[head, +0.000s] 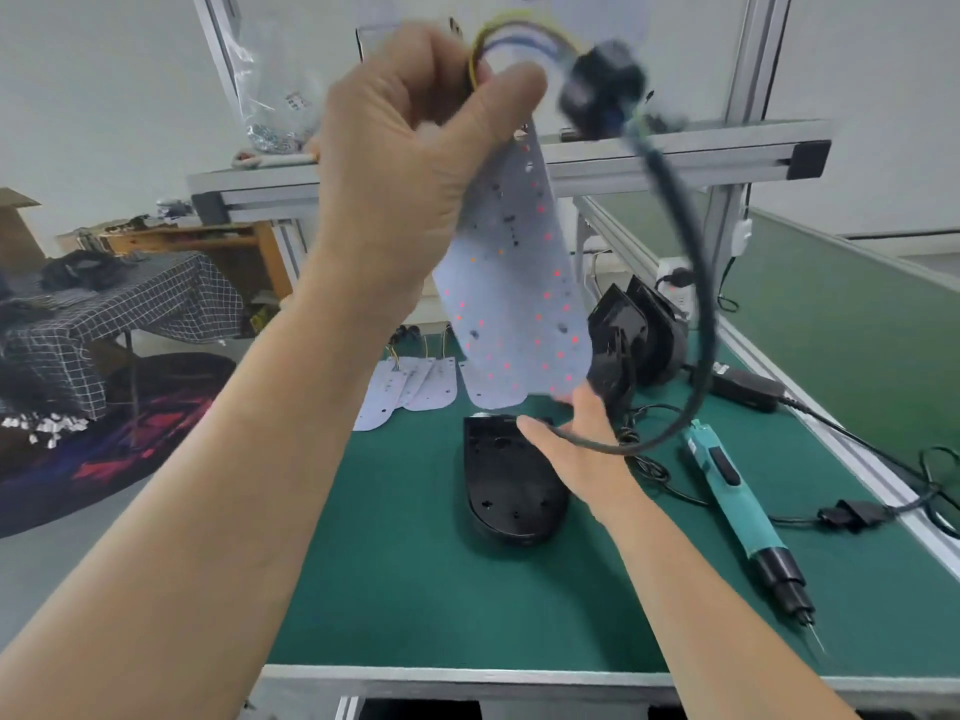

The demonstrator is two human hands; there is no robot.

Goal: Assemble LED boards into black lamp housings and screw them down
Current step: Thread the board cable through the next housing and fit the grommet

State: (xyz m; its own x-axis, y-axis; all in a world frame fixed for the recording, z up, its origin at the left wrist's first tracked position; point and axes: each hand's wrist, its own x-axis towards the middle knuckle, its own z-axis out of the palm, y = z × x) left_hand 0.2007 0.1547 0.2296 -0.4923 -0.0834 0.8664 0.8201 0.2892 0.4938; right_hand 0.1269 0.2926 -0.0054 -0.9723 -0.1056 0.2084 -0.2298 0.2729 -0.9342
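L hand (415, 148): raised high, fist tight on top end of board + wires (514, 41).
Board (514, 283): hangs down from L hand, in air above housing.
R hand (582, 444): low, at board's bottom edge; black cable (696, 324) crosses it, grip can't tell.
Housing (509, 485): flat on tabletop (395, 589), open side up.
Screwdriver (737, 501): on tabletop, right of housing.
Spare boards (410, 387): fanned on tabletop behind housing.

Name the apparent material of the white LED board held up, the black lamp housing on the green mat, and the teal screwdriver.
White LED board: thin rigid sheet, matte white, likely coated aluminium or laminate; it hangs flat. Black lamp housing: glossy moulded plastic, judging by highlights. Teal screwdriver: smooth plastic body, dark metal-looking tip.
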